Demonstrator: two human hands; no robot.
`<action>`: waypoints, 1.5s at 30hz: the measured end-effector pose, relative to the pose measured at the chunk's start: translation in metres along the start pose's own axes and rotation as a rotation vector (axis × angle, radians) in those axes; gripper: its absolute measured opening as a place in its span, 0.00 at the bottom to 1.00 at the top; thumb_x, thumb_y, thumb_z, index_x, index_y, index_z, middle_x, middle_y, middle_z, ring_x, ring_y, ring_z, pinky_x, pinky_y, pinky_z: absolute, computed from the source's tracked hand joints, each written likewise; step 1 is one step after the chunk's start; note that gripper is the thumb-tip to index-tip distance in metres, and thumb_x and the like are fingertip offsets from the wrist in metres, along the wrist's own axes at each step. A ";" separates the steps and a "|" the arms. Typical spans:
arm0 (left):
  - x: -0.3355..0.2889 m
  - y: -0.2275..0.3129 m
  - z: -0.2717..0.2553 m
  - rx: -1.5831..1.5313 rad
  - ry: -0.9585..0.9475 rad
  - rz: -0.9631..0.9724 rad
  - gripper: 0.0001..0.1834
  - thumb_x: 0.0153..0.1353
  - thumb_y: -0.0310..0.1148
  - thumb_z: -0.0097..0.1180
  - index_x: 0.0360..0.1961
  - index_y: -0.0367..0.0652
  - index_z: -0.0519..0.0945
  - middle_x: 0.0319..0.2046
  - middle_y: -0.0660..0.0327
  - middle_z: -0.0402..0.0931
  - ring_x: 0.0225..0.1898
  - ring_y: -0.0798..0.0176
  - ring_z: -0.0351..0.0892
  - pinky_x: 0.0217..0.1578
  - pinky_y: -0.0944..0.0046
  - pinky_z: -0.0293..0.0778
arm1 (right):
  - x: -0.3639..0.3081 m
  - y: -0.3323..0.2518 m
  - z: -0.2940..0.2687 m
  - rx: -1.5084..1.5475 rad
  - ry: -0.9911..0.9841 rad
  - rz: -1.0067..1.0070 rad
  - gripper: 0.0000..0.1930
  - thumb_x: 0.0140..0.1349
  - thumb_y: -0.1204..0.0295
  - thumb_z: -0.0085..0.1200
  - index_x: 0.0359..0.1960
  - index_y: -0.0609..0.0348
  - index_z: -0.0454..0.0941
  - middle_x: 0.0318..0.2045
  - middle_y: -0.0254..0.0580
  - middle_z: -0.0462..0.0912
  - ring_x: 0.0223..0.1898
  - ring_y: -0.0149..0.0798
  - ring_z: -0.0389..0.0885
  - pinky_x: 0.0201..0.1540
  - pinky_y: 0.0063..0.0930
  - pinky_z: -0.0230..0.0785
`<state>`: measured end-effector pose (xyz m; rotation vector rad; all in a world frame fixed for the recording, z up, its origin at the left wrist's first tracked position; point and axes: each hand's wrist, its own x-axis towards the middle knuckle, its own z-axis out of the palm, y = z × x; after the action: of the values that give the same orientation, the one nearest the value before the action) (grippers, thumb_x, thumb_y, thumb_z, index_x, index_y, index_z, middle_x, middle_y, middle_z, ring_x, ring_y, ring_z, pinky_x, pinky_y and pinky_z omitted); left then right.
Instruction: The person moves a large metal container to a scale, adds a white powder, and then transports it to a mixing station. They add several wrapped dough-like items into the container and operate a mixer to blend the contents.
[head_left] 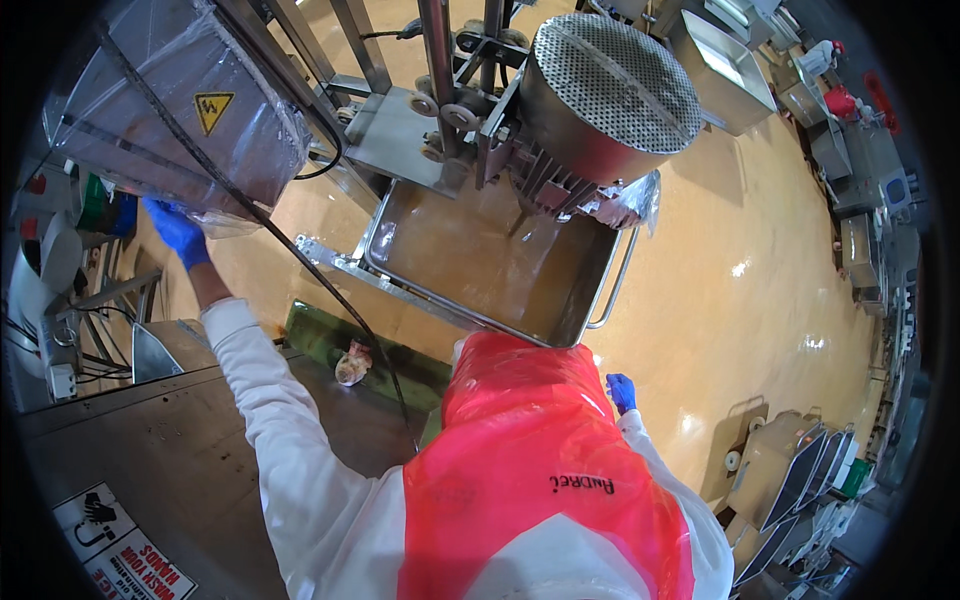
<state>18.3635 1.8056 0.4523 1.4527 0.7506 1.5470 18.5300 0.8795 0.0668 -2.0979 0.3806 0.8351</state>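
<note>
My left hand [178, 232], in a blue glove, reaches out to the lower edge of a control box [180, 120] wrapped in clear plastic. The box hides its fingertips. My right hand [621, 392], also blue-gloved, hangs low beside my red apron [540, 420] with its fingers curled and nothing visible in them. Ahead of me stands a steel tub [600, 290] with brownish liquid in it. Over the tub hangs a large motor [610, 95] with a perforated round cover, carried on a steel column [438, 70]. A shaft below the motor reaches down toward the liquid.
A black cable [290, 250] runs slantwise from the box to near my apron. On a green ledge [315, 335] at my left lies a pale, reddish lump [353, 364]. Steel carts [780, 470] stand at right. A deep steel bin [720, 75] stands beyond the motor.
</note>
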 end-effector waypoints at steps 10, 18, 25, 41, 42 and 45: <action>0.041 0.047 0.026 0.001 -0.014 -0.064 0.26 0.71 0.46 0.39 0.64 0.46 0.67 0.61 0.58 0.68 0.61 0.55 0.66 0.61 0.53 0.61 | 0.000 0.020 -0.013 -0.083 -0.016 0.070 0.17 0.59 0.60 0.56 0.36 0.65 0.81 0.26 0.43 0.82 0.27 0.36 0.80 0.30 0.29 0.74; 0.038 0.032 0.030 -0.235 -0.021 -0.089 0.27 0.71 0.49 0.39 0.64 0.45 0.67 0.60 0.56 0.69 0.60 0.52 0.67 0.61 0.50 0.62 | -0.017 0.035 -0.005 0.122 0.062 0.061 0.16 0.60 0.62 0.55 0.35 0.65 0.81 0.27 0.41 0.81 0.26 0.34 0.79 0.27 0.27 0.71; 0.039 0.016 0.023 -0.171 0.260 -0.309 0.29 0.66 0.57 0.41 0.56 0.47 0.72 0.51 0.57 0.75 0.45 0.55 0.73 0.39 0.53 0.68 | -0.033 0.093 -0.019 -0.151 -0.035 -0.038 0.16 0.59 0.58 0.55 0.32 0.62 0.81 0.23 0.41 0.80 0.19 0.35 0.77 0.20 0.29 0.68; 0.087 0.040 0.018 -0.181 0.039 -0.015 0.26 0.67 0.46 0.37 0.59 0.40 0.71 0.54 0.55 0.74 0.52 0.58 0.72 0.55 0.55 0.63 | -0.020 0.047 0.004 0.118 0.020 0.087 0.16 0.59 0.60 0.57 0.37 0.64 0.80 0.26 0.40 0.81 0.25 0.33 0.78 0.27 0.27 0.72; 0.107 0.049 -0.001 -0.081 0.059 -0.062 0.27 0.67 0.47 0.37 0.60 0.41 0.69 0.54 0.55 0.74 0.53 0.58 0.72 0.56 0.55 0.62 | -0.025 0.044 0.012 0.096 0.008 0.060 0.16 0.59 0.60 0.57 0.37 0.64 0.80 0.26 0.40 0.81 0.25 0.34 0.78 0.27 0.27 0.72; 0.085 0.066 -0.036 0.044 0.061 -0.108 0.29 0.67 0.50 0.35 0.62 0.42 0.62 0.52 0.53 0.75 0.53 0.55 0.71 0.56 0.53 0.59 | -0.045 0.053 -0.019 0.011 0.016 0.039 0.16 0.59 0.61 0.57 0.36 0.64 0.80 0.25 0.40 0.81 0.25 0.34 0.78 0.28 0.28 0.72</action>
<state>18.3207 1.8557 0.5445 1.3784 0.8898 1.5060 18.4771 0.8310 0.0743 -2.0939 0.4351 0.8372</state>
